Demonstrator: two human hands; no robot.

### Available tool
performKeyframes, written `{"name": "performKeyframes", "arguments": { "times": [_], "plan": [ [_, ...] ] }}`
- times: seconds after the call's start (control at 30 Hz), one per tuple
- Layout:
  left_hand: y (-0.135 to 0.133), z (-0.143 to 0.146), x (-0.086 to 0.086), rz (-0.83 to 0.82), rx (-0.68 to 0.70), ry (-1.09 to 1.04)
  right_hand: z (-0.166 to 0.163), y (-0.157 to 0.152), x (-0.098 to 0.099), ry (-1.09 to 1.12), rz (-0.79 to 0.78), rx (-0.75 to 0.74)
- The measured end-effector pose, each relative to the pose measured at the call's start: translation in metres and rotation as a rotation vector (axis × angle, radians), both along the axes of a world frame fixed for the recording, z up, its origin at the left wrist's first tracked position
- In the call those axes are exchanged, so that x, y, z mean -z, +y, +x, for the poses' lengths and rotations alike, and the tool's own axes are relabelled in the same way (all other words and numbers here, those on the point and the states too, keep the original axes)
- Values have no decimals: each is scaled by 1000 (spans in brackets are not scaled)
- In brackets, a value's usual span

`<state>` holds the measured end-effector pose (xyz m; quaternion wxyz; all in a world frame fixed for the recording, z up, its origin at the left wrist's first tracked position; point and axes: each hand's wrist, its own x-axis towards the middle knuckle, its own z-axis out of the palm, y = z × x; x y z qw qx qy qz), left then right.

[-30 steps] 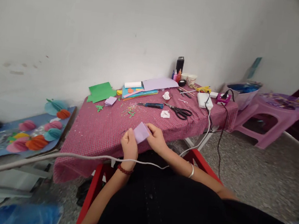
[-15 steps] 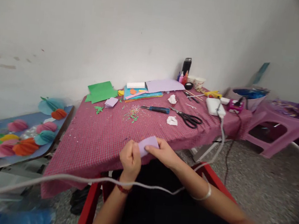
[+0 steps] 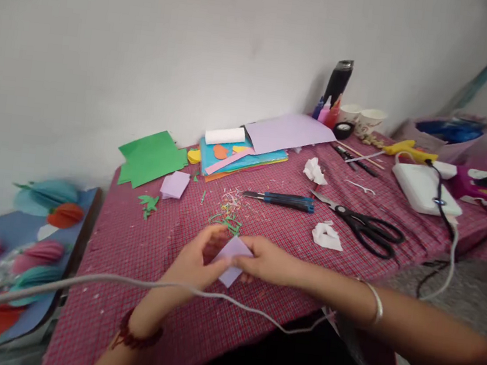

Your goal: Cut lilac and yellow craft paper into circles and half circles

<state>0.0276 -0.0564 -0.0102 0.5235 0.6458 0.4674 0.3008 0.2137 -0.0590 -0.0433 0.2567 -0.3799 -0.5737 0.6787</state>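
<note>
Between my two hands is a small square of light purple paper (image 3: 229,277), tilted so that its corners point up and down. My left hand (image 3: 199,259) pinches its left side, the thumb lying on the front. From the right, my right hand (image 3: 272,261) grips the other side with thumb and fingers. Just beyond the hands lie green paper scraps (image 3: 230,224) and a blue utility knife (image 3: 287,201) with its blade out. Black-handled scissors (image 3: 359,224) rest to the right. More purple paper squares (image 3: 175,185) sit stacked at the left.
Green sheets (image 3: 152,157), a large purple sheet (image 3: 291,133) and a white roll (image 3: 225,136) lie along the wall. Crumpled tissue (image 3: 328,235), a white power bank (image 3: 425,187) and a yellow glue gun (image 3: 409,150) are on the right. A white cable (image 3: 127,280) crosses in front.
The view has moved closer to the table. My left hand has gone from a fist beside the paper to a pinch with the thumb on it, and the paper has turned corner-up.
</note>
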Motion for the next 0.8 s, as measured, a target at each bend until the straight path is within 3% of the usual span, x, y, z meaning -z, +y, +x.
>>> {"name": "performKeyframes", "arguments": {
  "times": [0.1,0.23,0.33,0.4,0.47,0.53,0.6,0.67,0.8],
  "plan": [
    [8,-13,15,-234,101,-79,-9,8,4,-61,79,-95],
    [29,-56,19,-251,-214,-131,-1,31,-5,-245,327,-60],
    [41,-91,23,-158,-433,-89,10,49,-7,-340,481,15],
    [43,-108,30,-94,-489,12,15,58,-3,-333,520,50],
    [43,-120,36,38,-530,220,19,65,4,-295,501,94],
    [43,-124,36,274,-586,472,22,69,10,-260,464,140],
    [49,-120,28,495,-542,663,27,74,15,-220,388,185],
    [63,-109,17,636,-400,765,31,79,18,-162,267,209],
    [111,-76,8,723,-236,954,36,84,23,-53,132,177]
  ]
}}
